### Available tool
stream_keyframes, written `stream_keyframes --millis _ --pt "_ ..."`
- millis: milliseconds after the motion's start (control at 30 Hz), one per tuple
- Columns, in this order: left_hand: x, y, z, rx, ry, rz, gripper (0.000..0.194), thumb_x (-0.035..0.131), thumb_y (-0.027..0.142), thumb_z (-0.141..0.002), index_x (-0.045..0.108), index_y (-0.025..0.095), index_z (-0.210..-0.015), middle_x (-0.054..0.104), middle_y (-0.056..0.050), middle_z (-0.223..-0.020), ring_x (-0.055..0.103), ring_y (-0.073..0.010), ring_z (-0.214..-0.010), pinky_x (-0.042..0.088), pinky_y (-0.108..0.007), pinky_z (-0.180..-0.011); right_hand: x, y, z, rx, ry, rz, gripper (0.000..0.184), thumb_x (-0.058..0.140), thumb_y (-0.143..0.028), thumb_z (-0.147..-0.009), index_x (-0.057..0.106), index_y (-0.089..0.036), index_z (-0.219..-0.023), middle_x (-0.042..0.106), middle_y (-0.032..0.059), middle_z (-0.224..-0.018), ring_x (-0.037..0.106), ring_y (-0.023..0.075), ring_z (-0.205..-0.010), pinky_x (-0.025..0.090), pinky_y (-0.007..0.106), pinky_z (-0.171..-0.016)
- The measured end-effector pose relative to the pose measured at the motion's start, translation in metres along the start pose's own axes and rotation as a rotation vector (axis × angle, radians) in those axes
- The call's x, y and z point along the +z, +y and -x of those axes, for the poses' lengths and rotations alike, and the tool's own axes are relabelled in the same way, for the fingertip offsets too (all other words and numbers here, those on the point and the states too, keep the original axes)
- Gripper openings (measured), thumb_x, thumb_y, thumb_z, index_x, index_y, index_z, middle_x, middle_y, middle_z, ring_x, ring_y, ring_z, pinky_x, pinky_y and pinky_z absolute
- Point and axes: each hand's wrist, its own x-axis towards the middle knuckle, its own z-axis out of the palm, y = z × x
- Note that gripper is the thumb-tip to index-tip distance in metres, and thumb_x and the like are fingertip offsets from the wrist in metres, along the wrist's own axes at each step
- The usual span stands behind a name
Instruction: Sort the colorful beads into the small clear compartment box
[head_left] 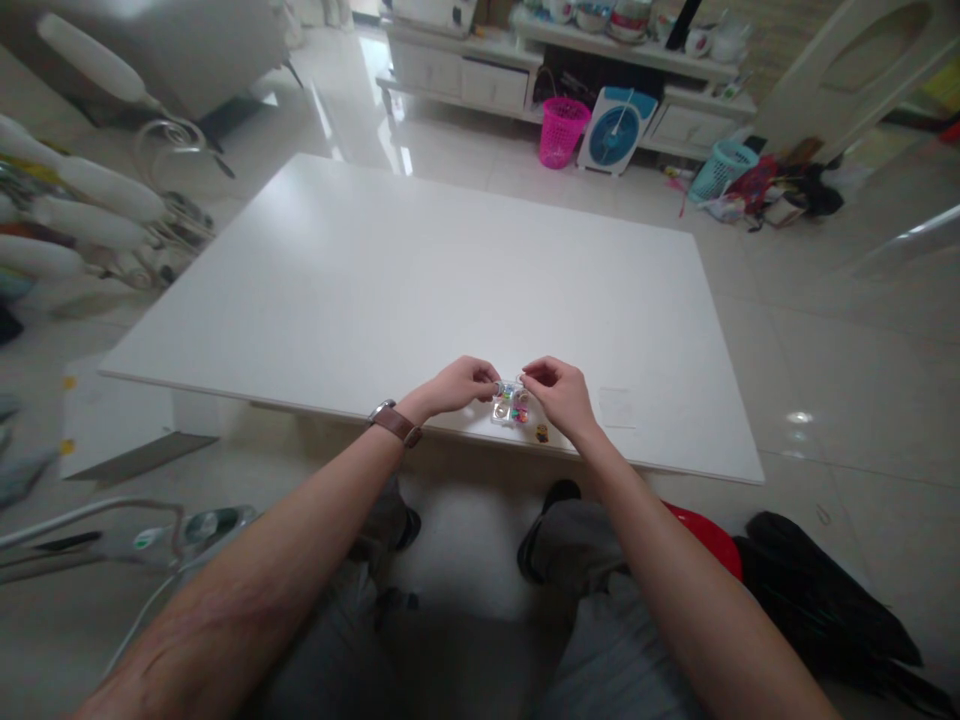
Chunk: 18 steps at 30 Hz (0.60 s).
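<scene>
A small clear compartment box (511, 404) with colourful little pieces in it lies near the front edge of the white table (360, 270). My left hand (471, 383) is closed in a pinch at the box's upper left corner; whatever sits between its fingertips is too small to name. On the other side, my right hand (559, 388) pinches over the upper right corner, at a tiny pale thing I cannot make out. A small yellow and dark piece (541, 433) rests on the table below my right hand. To the right lies a thin transparent sheet or lid (617, 407).
The table's front edge runs just in front of my legs. Past the far edge stand a pink basket (562, 132), a blue and white fan (616, 130) and a low cabinet (495, 82). A black bag (825, 600) lies on the floor at right.
</scene>
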Motion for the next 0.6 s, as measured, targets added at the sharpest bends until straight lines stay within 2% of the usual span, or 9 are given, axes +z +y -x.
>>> stream_keyframes --millis 100,367,500,600 --pt "0.002 0.001 0.000 -0.003 -0.001 0.034 0.007 0.066 0.015 -0.080 0.072 0.012 -0.081 0.071 -0.004 -0.069 0.063 -0.0114 -0.066 0.046 -0.023 -0.064 -0.001 0.000 -0.001 0.027 0.002 -0.054 0.020 0.077 -0.036 -0.076 0.074 -0.018 -0.084 0.074 0.0041 -0.079 0.069 0.0185 -0.072 0.054 0.030 -0.070" --pt "0.003 0.002 0.000 -0.032 0.031 0.108 0.007 0.070 0.018 -0.081 0.073 0.011 -0.080 0.071 -0.004 -0.067 0.062 -0.0106 -0.064 0.047 -0.021 -0.062 0.011 0.000 0.004 0.059 -0.134 -0.167 0.025 0.081 -0.041 -0.073 0.074 -0.018 -0.079 0.075 0.0047 -0.077 0.069 0.0190 -0.071 0.054 0.029 -0.067" --pt "0.001 0.000 -0.001 -0.029 0.051 0.102 0.007 0.071 0.017 -0.080 0.073 0.011 -0.082 0.071 -0.004 -0.066 0.063 -0.0112 -0.064 0.048 -0.022 -0.062 0.009 0.001 0.004 0.050 -0.145 -0.111 0.018 0.077 -0.035 -0.075 0.074 -0.018 -0.081 0.075 0.0045 -0.078 0.070 0.0187 -0.072 0.054 0.029 -0.069" --pt "-0.001 -0.003 -0.003 -0.031 0.120 0.071 0.008 0.070 0.017 -0.079 0.074 0.011 -0.081 0.071 -0.005 -0.065 0.064 -0.0119 -0.063 0.050 -0.023 -0.063 0.008 0.000 0.005 0.029 -0.143 0.021 0.009 0.072 -0.025 -0.078 0.074 -0.018 -0.082 0.075 0.0031 -0.077 0.068 0.0168 -0.070 0.053 0.027 -0.067"
